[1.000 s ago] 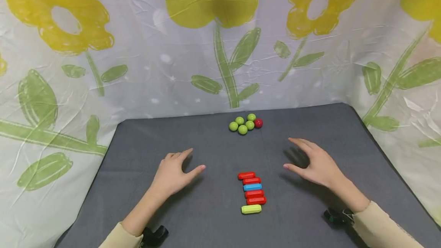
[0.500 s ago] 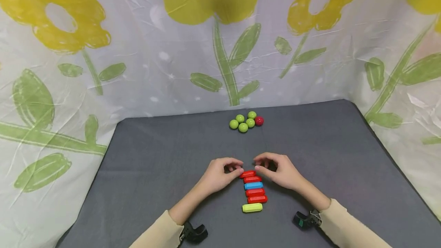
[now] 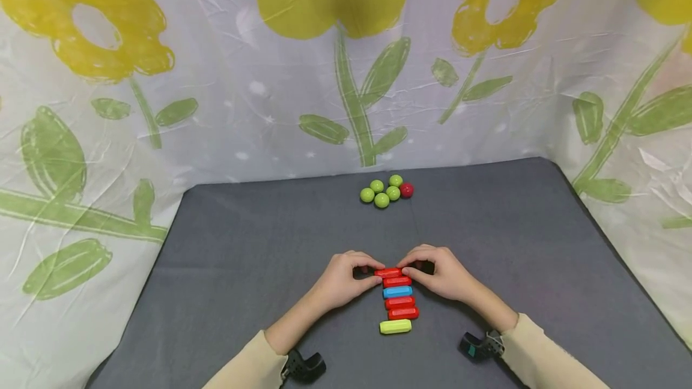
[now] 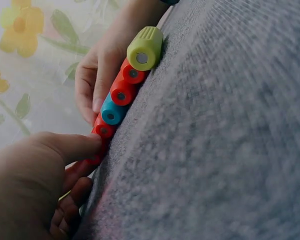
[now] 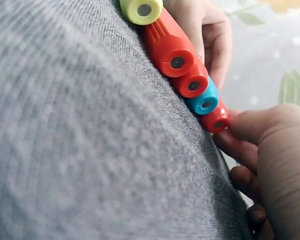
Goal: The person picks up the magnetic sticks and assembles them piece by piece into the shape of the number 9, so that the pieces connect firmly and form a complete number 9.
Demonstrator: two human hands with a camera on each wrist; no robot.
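A column of short magnetic rods lies in the middle of the table in the head view. My left hand (image 3: 342,280) pinches the left end of the farthest red magnetic rod (image 3: 388,272). At its right end, the thumb and fingertips of my right hand (image 3: 442,272) pinch the same rod. Nearer to me follow a second red rod (image 3: 397,281), a blue rod (image 3: 397,292), two more red rods and a lime-yellow rod (image 3: 395,326). Round grey magnets show in the ends of the blue rod (image 5: 205,104) and its neighbours in the right wrist view.
Several green balls (image 3: 381,200) and one red ball (image 3: 406,190) sit together near the back edge of the grey cloth-covered table (image 3: 259,221). A flowered curtain (image 3: 227,107) stands behind and at both sides. A black wrist device (image 3: 305,366) hangs under each forearm.
Both hands have come inward from the sides to the far end of the column. Their fingers have closed on the two ends of the farthest red rod, which has straightened slightly.
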